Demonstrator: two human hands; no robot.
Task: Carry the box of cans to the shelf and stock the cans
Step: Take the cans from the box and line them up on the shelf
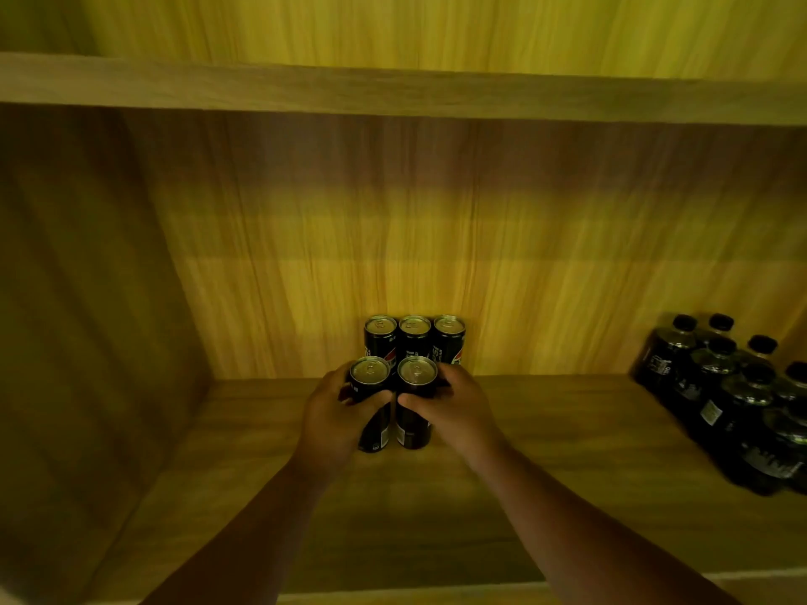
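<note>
Three black cans (414, 338) with silver tops stand in a row against the back wall of the wooden shelf (546, 434). Directly in front of them stand two more black cans, side by side and upright on the shelf board. My left hand (334, 419) is wrapped around the left front can (369, 373). My right hand (454, 408) is wrapped around the right front can (417, 372). The box is not in view.
A shrink-wrapped pack of dark bottles (733, 399) with black caps stands at the right end of the shelf. The shelf's left side wall (87, 320) is close by, and an upper shelf board (393, 87) runs overhead.
</note>
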